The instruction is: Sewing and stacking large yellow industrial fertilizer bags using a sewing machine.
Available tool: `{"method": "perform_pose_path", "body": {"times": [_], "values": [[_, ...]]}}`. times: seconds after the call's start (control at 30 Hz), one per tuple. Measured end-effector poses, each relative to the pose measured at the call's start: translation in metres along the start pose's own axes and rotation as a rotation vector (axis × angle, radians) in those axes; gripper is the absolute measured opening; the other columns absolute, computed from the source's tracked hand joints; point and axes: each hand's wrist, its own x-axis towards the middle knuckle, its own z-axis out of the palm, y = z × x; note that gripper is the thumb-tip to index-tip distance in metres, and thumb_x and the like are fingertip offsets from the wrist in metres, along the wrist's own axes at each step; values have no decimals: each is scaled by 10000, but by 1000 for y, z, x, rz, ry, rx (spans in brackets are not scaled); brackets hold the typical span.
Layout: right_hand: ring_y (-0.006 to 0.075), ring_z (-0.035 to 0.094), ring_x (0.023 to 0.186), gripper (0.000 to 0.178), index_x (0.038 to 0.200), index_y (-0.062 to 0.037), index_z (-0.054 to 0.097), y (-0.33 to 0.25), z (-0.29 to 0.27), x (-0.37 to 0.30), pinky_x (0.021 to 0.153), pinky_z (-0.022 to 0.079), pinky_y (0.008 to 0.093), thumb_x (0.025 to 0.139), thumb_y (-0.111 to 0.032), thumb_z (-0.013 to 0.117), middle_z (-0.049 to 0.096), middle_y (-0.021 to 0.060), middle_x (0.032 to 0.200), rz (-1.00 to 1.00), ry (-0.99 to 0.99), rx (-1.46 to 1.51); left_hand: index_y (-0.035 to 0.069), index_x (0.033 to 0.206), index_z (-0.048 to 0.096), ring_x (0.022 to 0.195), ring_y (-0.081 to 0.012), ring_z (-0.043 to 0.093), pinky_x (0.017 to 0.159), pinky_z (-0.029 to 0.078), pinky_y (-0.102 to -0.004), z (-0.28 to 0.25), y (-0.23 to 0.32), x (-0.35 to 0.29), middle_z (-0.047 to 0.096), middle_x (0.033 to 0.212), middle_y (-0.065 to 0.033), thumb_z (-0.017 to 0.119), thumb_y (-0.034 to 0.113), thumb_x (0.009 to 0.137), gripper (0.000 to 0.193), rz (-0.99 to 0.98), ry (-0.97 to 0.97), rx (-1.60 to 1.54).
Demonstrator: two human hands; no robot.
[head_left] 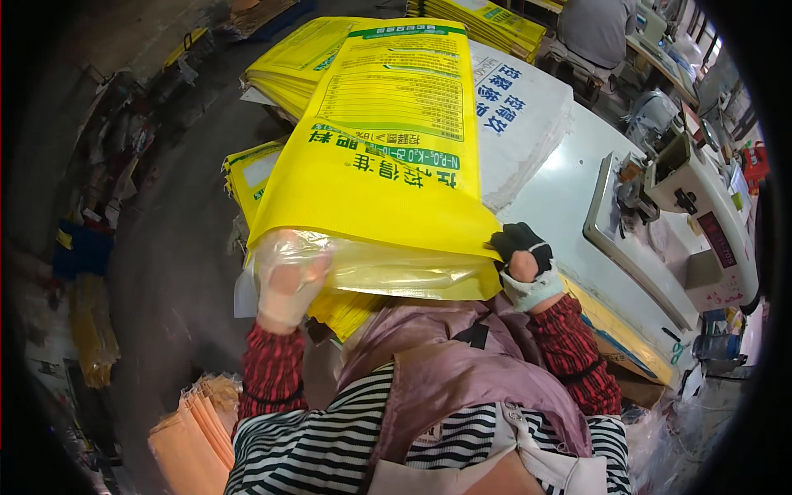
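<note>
A large yellow woven bag point(371, 198) with green bands and printing lies flat before me, its mouth toward my body. Clear plastic liner point(396, 268) shows along the mouth. My right hand point(524, 260), in a black and white fingerless glove, is closed on the bag's right corner. At the left corner, my left hand point(289, 276), in a pale glove, reaches to the mouth. Shiny film covers its fingers and they are blurred, so their grip is unclear.
Stacks of yellow bags point(293, 62) lie under and beyond this one. White printed sacks point(528, 124) cover the table point(553, 198) on the right, near a scale point(701, 214). Orange sacks point(194, 437) stand at lower left. Another person point(592, 33) sits at the far right.
</note>
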Motion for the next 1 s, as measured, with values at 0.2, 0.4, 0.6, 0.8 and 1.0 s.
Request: {"method": "perform_pose_path", "body": {"times": [0.2, 0.4, 0.6, 0.8, 1.0], "values": [[327, 589, 842, 221, 915, -54, 629, -3, 0, -4, 691, 484, 398, 699, -41, 584, 618, 157, 894, 22, 38, 5, 1, 1164, 524, 946, -267, 584, 829, 472, -378, -3, 4, -3, 582, 1110, -154, 613, 131, 868, 335, -610, 545, -1570], [336, 601, 799, 205, 894, -62, 658, -2, -2, -15, 672, 480, 382, 697, -54, 603, 631, 158, 861, 88, 105, 90, 2, 1227, 513, 1058, -216, 571, 881, 474, -315, 54, -58, -17, 579, 1182, -125, 493, 139, 938, 320, -484, 165, -374], [329, 602, 799, 221, 903, -70, 663, 6, 4, -32, 668, 479, 377, 691, -49, 604, 630, 151, 863, 159, 114, 117, -21, 1181, 536, 996, -245, 585, 850, 490, -335, 17, -22, 14, 602, 1116, -132, 435, 171, 946, 320, -588, 633, -1900], [317, 572, 715, 244, 857, -76, 669, 6, 7, -33, 597, 452, 371, 636, 16, 618, 577, 134, 786, 120, 164, 110, -38, 1005, 617, 850, -207, 585, 770, 452, -328, -14, 22, 16, 624, 879, -118, 415, 269, 950, 371, -698, 732, -745], [322, 577, 771, 209, 879, -76, 651, 11, 4, -36, 644, 465, 387, 674, -57, 613, 597, 137, 818, 126, 172, 93, -21, 960, 620, 825, -185, 578, 766, 448, -316, -14, 10, 24, 617, 878, -106, 477, 236, 943, 295, -705, 521, -798]]}}
